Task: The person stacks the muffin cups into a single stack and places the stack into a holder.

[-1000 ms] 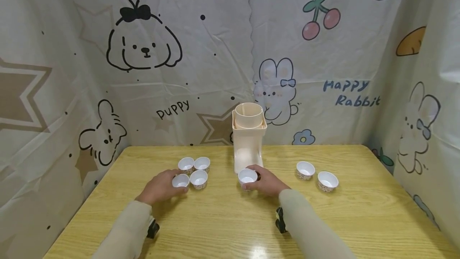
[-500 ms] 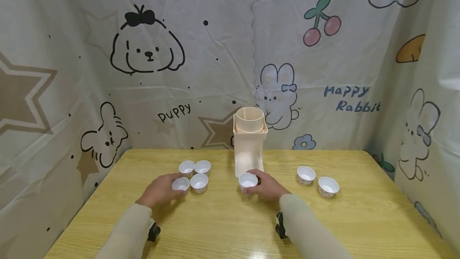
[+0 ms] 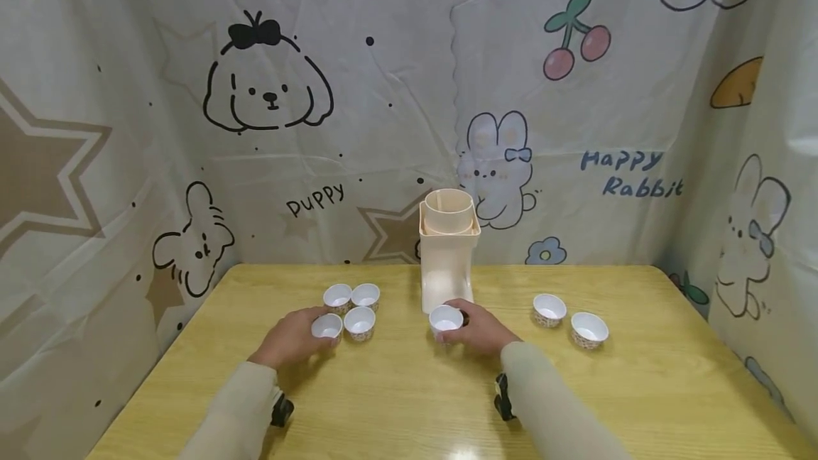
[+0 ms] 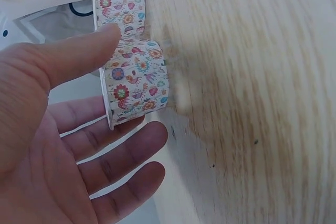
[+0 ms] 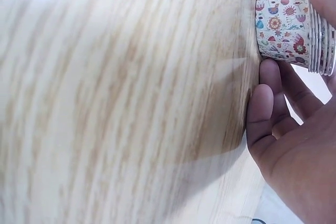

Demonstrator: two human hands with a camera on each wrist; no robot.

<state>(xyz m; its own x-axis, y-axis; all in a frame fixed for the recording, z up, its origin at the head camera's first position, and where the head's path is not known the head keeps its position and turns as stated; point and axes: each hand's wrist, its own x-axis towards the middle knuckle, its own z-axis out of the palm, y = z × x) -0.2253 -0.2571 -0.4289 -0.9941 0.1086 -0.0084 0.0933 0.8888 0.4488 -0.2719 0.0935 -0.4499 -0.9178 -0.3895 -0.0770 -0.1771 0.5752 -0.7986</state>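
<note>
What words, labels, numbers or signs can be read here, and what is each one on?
"Puppy": on the backdrop, left of the middle.
"Happy Rabbit": on the backdrop, to the right, over two lines.
Cups: a colourful pattern, no readable text.
Holder: no text visible.
Black wrist gear: too small to tell.

Worktop [image 3: 396, 392]: wood-grained, glossy, catches glare. Cups [image 4: 137, 83]: paper by look, printed outside, smooth inside. Stand [image 3: 445, 265]: smooth plastic, low sheen. Backdrop [image 3: 396, 140]: creased cloth, matt. Sleeves [image 3: 233, 410]: matt cloth.
</note>
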